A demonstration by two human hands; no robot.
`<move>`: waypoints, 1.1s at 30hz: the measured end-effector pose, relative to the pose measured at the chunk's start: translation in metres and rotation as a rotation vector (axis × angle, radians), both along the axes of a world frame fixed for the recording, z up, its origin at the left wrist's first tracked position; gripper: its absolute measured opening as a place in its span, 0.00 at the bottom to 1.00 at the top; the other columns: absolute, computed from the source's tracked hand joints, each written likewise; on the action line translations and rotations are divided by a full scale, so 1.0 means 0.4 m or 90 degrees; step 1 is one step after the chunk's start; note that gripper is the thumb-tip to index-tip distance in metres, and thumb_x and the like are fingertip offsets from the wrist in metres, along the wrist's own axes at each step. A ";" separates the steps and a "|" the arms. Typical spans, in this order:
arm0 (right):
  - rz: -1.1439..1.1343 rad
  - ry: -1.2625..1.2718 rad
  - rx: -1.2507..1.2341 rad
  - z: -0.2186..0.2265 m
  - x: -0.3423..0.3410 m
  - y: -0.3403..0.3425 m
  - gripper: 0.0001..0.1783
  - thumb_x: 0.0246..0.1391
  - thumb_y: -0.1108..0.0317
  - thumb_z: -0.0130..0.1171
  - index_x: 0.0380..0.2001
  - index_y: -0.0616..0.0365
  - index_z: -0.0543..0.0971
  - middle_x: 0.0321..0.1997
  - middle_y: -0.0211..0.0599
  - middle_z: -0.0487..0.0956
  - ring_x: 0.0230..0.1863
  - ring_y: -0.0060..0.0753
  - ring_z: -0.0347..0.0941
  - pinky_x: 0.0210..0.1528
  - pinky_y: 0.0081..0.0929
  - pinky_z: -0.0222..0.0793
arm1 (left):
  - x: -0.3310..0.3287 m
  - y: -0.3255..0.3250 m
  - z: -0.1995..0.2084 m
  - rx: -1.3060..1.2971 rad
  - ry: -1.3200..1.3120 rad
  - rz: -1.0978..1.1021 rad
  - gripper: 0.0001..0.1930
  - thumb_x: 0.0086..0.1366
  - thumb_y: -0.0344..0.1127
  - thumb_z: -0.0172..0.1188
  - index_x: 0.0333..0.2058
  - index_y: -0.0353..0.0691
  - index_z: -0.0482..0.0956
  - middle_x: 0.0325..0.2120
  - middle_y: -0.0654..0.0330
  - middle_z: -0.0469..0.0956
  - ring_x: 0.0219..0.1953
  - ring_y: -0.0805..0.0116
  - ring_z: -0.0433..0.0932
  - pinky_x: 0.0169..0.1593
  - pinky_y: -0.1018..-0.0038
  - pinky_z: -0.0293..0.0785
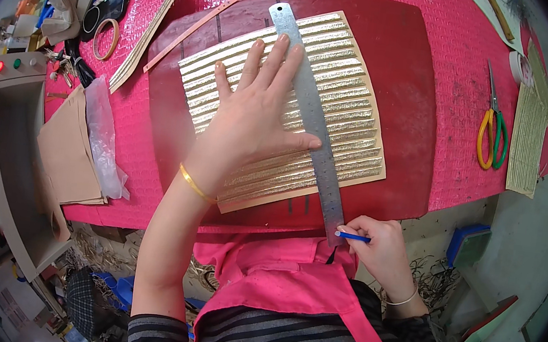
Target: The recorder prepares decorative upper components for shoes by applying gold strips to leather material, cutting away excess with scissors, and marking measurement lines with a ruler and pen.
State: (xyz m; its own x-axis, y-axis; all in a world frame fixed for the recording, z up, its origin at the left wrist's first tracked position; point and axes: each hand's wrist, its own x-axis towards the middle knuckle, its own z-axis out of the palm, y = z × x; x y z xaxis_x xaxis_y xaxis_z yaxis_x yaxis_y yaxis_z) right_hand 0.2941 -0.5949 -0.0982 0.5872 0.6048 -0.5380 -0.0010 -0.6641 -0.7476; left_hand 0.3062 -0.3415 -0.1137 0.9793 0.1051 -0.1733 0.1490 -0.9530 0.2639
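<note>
A sheet with raised gold strips (354, 116) lies tilted on a dark red mat (412, 85). Across it runs a long steel ruler (310, 94), its lower end reaching past the sheet and the mat toward my apron. My left hand (251, 101) presses flat with fingers spread, the fingertips and thumb touching the ruler's left edge and the palm over the strips. Beside the ruler's lower end, my right hand (380, 247) is closed on a slim blue pen-like tool (354, 236). Its exact kind and its working tip cannot be made out.
Scissors (492, 125) with yellow and green handles lie on the pink table cover (462, 57) at right, near more strip sheets (527, 142). At left are a tape roll (105, 39), brown sheets (64, 140), a plastic bag (103, 131) and a grey machine (8, 161) with a red light.
</note>
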 end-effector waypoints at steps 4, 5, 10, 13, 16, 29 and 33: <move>-0.018 0.010 0.014 0.000 0.003 0.001 0.07 0.48 0.72 0.58 0.22 0.67 0.77 0.12 0.37 0.73 0.13 0.20 0.69 0.18 0.19 0.62 | 0.002 -0.003 -0.002 0.012 -0.011 -0.010 0.63 0.30 0.68 0.65 0.62 0.44 0.45 0.63 0.53 0.44 0.65 0.47 0.42 0.57 0.34 0.38; -0.018 0.009 0.014 0.003 0.005 0.004 0.07 0.48 0.72 0.58 0.22 0.67 0.77 0.12 0.37 0.73 0.13 0.20 0.69 0.18 0.19 0.62 | 0.003 -0.004 -0.002 0.009 -0.010 -0.008 0.64 0.29 0.68 0.65 0.62 0.44 0.45 0.63 0.53 0.44 0.65 0.47 0.41 0.57 0.34 0.37; -0.002 -0.139 0.111 0.013 0.042 -0.002 0.08 0.44 0.70 0.62 0.19 0.62 0.76 0.18 0.41 0.72 0.17 0.31 0.68 0.17 0.26 0.59 | 0.004 0.001 0.008 0.015 0.002 0.011 0.64 0.29 0.68 0.66 0.62 0.43 0.44 0.63 0.53 0.43 0.65 0.48 0.40 0.57 0.34 0.37; -0.235 -0.402 0.257 0.062 0.120 -0.010 0.12 0.52 0.63 0.53 0.21 0.60 0.75 0.24 0.34 0.70 0.25 0.23 0.64 0.26 0.21 0.58 | 0.008 -0.007 0.000 -0.004 0.011 0.000 0.65 0.29 0.68 0.66 0.62 0.43 0.43 0.64 0.54 0.42 0.65 0.50 0.38 0.58 0.34 0.36; -0.171 -0.453 0.484 0.069 0.230 0.062 0.20 0.60 0.59 0.39 0.26 0.62 0.72 0.25 0.33 0.69 0.30 0.23 0.62 0.32 0.19 0.56 | 0.003 -0.004 0.001 0.002 0.028 0.010 0.65 0.29 0.69 0.65 0.63 0.43 0.43 0.64 0.55 0.42 0.66 0.52 0.38 0.58 0.34 0.37; -0.059 -0.340 0.403 -0.078 0.388 0.395 0.12 0.57 0.66 0.49 0.30 0.66 0.75 0.24 0.35 0.75 0.27 0.24 0.73 0.31 0.21 0.66 | -0.004 0.004 -0.010 -0.056 -0.013 0.008 0.64 0.29 0.68 0.65 0.62 0.42 0.45 0.63 0.53 0.42 0.65 0.47 0.39 0.56 0.33 0.36; -0.019 -0.424 0.346 -0.086 0.386 0.401 0.13 0.58 0.67 0.48 0.29 0.68 0.74 0.26 0.32 0.76 0.28 0.20 0.74 0.32 0.18 0.68 | -0.004 0.005 -0.013 -0.057 -0.016 0.012 0.64 0.29 0.68 0.65 0.62 0.42 0.45 0.63 0.53 0.42 0.65 0.48 0.39 0.56 0.33 0.35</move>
